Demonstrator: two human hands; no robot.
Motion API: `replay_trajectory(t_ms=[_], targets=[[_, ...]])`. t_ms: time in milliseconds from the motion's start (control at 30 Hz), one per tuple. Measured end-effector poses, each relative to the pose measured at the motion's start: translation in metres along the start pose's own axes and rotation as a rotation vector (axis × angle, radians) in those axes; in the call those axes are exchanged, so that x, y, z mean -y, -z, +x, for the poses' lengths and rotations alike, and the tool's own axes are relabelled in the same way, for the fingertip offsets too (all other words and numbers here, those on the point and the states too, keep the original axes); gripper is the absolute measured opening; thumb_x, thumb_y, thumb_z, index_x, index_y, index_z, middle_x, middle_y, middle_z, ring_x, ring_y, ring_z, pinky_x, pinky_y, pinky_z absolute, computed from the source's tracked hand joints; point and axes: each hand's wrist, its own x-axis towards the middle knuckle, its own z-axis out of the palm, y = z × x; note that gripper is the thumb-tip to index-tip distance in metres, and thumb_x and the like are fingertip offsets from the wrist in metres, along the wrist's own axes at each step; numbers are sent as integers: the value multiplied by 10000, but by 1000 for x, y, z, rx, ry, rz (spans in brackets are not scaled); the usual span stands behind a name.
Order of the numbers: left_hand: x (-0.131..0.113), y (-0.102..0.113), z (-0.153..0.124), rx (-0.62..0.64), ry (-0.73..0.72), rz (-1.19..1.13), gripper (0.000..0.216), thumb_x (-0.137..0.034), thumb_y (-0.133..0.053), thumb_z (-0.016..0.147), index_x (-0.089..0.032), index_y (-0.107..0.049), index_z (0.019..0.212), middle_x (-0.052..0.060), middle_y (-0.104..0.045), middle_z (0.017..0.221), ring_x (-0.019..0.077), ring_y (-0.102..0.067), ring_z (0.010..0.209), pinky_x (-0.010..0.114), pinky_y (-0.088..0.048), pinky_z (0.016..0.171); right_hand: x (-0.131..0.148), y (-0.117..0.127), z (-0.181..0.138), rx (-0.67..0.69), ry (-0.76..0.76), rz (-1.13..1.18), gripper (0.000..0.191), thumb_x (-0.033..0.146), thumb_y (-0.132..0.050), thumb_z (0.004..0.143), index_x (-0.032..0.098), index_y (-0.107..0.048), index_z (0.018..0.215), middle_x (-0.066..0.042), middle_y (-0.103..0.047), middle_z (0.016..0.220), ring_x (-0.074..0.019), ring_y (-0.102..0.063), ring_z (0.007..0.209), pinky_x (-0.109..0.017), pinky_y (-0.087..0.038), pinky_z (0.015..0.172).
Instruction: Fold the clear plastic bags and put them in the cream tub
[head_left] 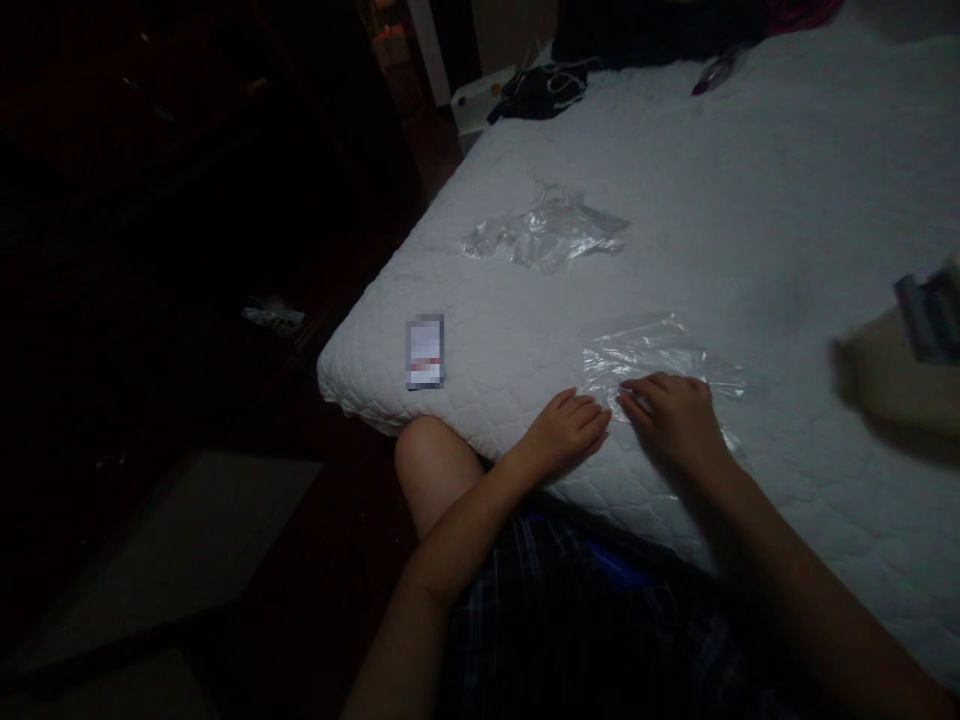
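Observation:
A crumpled clear plastic bag (645, 350) lies spread on the white quilted bed cover in front of me. My left hand (571, 428) rests at the bag's near left edge, fingers stretched out and nothing visible in them. Over the near part of the same bag is my right hand (679, 420), its thumb and fingers apart and pointing left, touching the plastic. Part of the bag is hidden beneath the right hand. Farther back on the bed lies another clear plastic bag (547, 232), also wrinkled.
A phone-like rectangle (425, 352), blurred out, lies near the bed's left corner. At the right is a beige object (907, 375) with a dark striped part. A dark bag with white cords (544, 90) sits on the far edge. Dark floor lies to the left.

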Motion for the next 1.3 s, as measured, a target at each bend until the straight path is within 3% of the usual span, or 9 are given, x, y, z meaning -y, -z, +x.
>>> replay_trajectory(t_ms=[100, 300, 600, 767, 967, 1133, 1300], targets=[[0, 2, 0, 19, -15, 21, 261, -283, -404, 932, -130, -599, 1015, 78, -649, 1040, 196, -551, 1089, 406, -383, 1021, 1, 1, 3, 52, -8, -25, 295, 335, -458, 883, 182, -657, 1036, -83, -658, 912, -226, -575, 860, -378, -303, 806], [0, 5, 0, 23, -16, 32, 251, -274, -404, 931, -131, -600, 995, 91, -620, 1073, 197, -529, 1114, 415, -366, 1032, -1, 1, 11, 104, -16, -53, 270, 301, -438, 881, 205, -679, 956, -77, -643, 863, -216, -568, 811, -381, -295, 791], [2, 3, -2, 39, 6, 5, 246, -295, -447, 916, -147, -578, 1064, 110, -585, 1198, 221, -457, 1225, 466, -329, 1054, -2, 0, 11, 77, -32, -11, 267, 289, -424, 888, 188, -669, 915, -81, -647, 882, -220, -579, 833, -375, -320, 778], [2, 2, -2, -31, 8, 8, 293, -295, -421, 925, -142, -544, 1142, 93, -614, 1172, 219, -506, 1181, 460, -362, 1036, -5, 8, 6, 26, -30, 62, 268, 285, -428, 891, 178, -666, 952, -82, -663, 895, -217, -596, 839, -382, -351, 791], [1, 1, -2, -64, 9, 8, 285, -253, -439, 916, -140, -528, 1162, 119, -602, 1202, 215, -523, 1173, 466, -388, 1019, -18, 19, -13, 6, 61, 8, 261, 261, -444, 891, 154, -658, 995, -99, -670, 906, -213, -593, 823, -372, -382, 774], [-9, -9, -2, -165, -80, 37, 212, -185, -434, 917, -137, -575, 1068, 99, -637, 1145, 201, -551, 1139, 420, -438, 990, -23, 26, -29, -38, 154, -28, 224, 244, -470, 888, 152, -649, 987, -95, -674, 921, -210, -587, 842, -376, -378, 799], [-24, -24, 0, -119, -126, -4, 229, -161, -414, 921, -109, -581, 1069, 116, -635, 1137, 201, -553, 1140, 374, -473, 967, -31, 28, -41, -79, 245, -8, 195, 226, -500, 873, 150, -645, 980, -99, -675, 916, -206, -581, 831, -371, -382, 795]])
